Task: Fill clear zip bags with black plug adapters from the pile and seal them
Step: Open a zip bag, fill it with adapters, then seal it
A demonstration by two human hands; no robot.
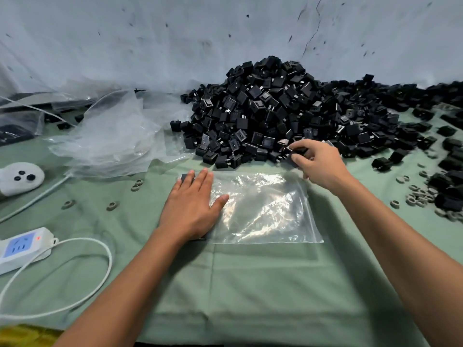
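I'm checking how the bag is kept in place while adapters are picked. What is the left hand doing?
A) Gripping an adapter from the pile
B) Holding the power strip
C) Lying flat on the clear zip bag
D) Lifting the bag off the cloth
C: the left hand lies flat, fingers straight, on the left edge of the clear zip bag lying on the green cloth.

The tabletop [250,284] wears a green cloth. A big pile [275,113] of black adapters sits at the back, spilling off to the right, with strays [382,163] apart from it. In front of the pile a clear bag [263,209] lies flat, the left hand [193,209] resting open on its left edge. Crumpled plastic sheets [112,136] lie to the left. Near them sits a white device [21,177], and closer in a power strip [22,247] with its looped cord [100,271]. Small grey rings [421,195] are scattered on both sides.
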